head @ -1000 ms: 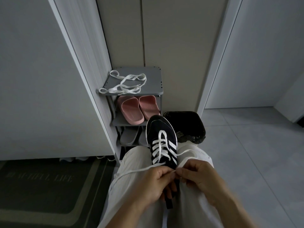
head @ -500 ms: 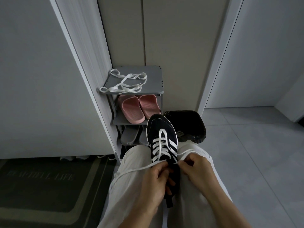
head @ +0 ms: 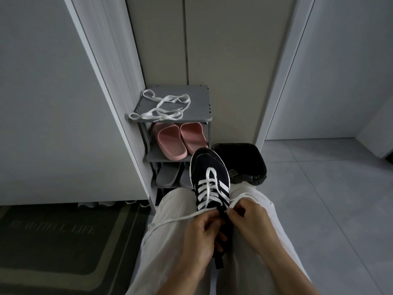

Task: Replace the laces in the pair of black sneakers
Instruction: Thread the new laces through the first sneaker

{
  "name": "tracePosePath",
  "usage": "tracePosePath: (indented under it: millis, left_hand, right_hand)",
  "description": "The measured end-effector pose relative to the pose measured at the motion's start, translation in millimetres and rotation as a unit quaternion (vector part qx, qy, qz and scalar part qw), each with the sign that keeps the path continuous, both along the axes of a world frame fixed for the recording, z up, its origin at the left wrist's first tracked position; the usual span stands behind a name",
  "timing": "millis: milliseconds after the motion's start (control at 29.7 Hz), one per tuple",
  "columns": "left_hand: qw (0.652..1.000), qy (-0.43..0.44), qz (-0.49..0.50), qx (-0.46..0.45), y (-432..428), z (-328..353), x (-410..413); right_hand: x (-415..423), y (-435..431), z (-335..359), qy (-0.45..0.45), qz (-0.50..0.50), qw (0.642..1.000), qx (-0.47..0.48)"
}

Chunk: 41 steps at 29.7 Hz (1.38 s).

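A black sneaker with white stripes lies between my knees, toe pointing away. A white lace crosses its eyelets in several rows. My left hand grips the sneaker's tongue end and pinches the lace end that trails off left over my thigh. My right hand pinches the other lace end at the top right eyelet. A second loose white lace lies tangled on top of the grey shoe rack. The other sneaker is not in view.
Pink slippers sit on the rack's middle shelf, grey slippers below. A bin with a black bag stands right of the rack. A dark doormat lies at the left; grey tiled floor spreads right.
Both hands have shifted slightly forward up the sneaker toward the top eyelets, and the lace ends are drawn tighter. The sneaker stays in place on my lap.
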<state>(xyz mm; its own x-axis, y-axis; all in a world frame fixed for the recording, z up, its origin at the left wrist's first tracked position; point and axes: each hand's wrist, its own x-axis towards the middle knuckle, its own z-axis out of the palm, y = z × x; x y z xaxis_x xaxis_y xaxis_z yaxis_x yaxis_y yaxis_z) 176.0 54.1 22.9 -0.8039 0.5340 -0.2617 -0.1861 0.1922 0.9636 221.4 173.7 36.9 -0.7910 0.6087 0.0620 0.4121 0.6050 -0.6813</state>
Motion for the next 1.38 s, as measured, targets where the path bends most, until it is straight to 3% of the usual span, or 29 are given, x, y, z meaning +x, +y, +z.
tracePosePath:
  millis: [67, 168, 235, 303, 403, 639, 740, 807, 908, 975, 1076, 1177, 1244, 1378]
  left_hand:
    - [0.999, 0.030, -0.004, -0.017, -0.5, -1.5, -1.0]
    - [0.986, 0.142, -0.032, -0.078, 1.2, -5.9, -6.7]
    - [0.976, 0.184, -0.040, -0.111, 3.3, -6.2, -12.6]
    - [0.978, 0.176, -0.039, -0.108, 4.3, -5.7, -16.0]
    - [0.980, 0.169, -0.047, -0.098, 3.3, -8.3, -14.8]
    - [0.983, 0.156, -0.032, -0.092, 4.8, -8.2, -13.3]
    - [0.981, 0.157, -0.037, -0.107, 3.5, -6.5, -13.3]
    - [0.980, 0.155, -0.049, -0.116, -1.1, -4.0, -13.7]
    - [0.973, 0.167, -0.073, -0.145, -25.1, 1.2, -17.7]
    - [0.965, 0.177, -0.070, -0.178, -53.7, 9.0, -29.5]
    - [0.974, 0.106, -0.008, -0.200, -102.2, 18.1, -59.4]
    - [0.968, 0.044, 0.065, -0.238, -143.3, 15.0, -90.1]
    - [0.958, 0.029, 0.063, -0.278, -155.2, 9.1, -100.5]
    - [0.916, 0.105, 0.042, -0.386, -154.3, -6.4, -111.2]
  right_hand:
    - [-0.2, 1.5, 0.6, 0.002, 0.015, 1.000, -0.015]
    - [-0.2, 4.3, 0.7, -0.003, 0.044, 0.997, -0.061]
    - [0.2, 4.2, -1.7, 0.001, 0.033, 0.999, -0.034]
    - [-0.4, 2.1, -4.4, 0.007, 0.000, 1.000, 0.004]
    - [-2.5, -0.8, -1.7, 0.030, -0.009, 0.998, -0.056]
    - [-4.3, 3.1, -1.8, 0.003, -0.003, 0.995, -0.101]
    - [-2.6, 1.3, -1.4, 0.024, 0.002, 0.996, -0.087]
    - [-4.1, -0.9, -2.9, 0.063, -0.010, 0.989, -0.131]
    - [-5.1, 1.5, -10.1, 0.126, -0.054, 0.966, -0.221]
    - [-5.5, 8.7, -18.2, 0.128, -0.074, 0.965, -0.216]
    - [-5.6, 20.9, -19.7, 0.144, -0.116, 0.953, -0.239]
    - [-3.1, 29.0, -17.1, 0.158, -0.134, 0.955, -0.212]
    - [-0.3, 29.9, -17.3, 0.137, -0.123, 0.966, -0.179]
    - [6.2, 24.2, -24.4, 0.066, -0.055, 0.995, -0.051]
